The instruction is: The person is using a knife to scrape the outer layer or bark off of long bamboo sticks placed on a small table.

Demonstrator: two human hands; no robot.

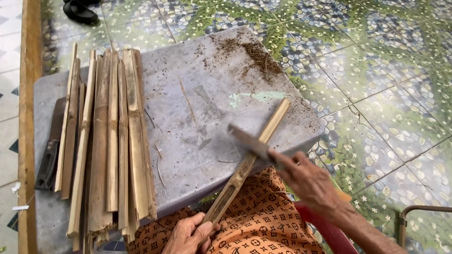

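Splitting in hand: left hand (pixel 186 238) grips the bamboo strip (pixel 246 163) at 6 o'clock; right hand (pixel 307 179) holds the knife (pixel 248 141) across it. Next likely needs steady pressure along the grain.

Bamboo strips (pixel 110 138) lie left on the table (pixel 196 106) (debris (pixel 261 55) behind).
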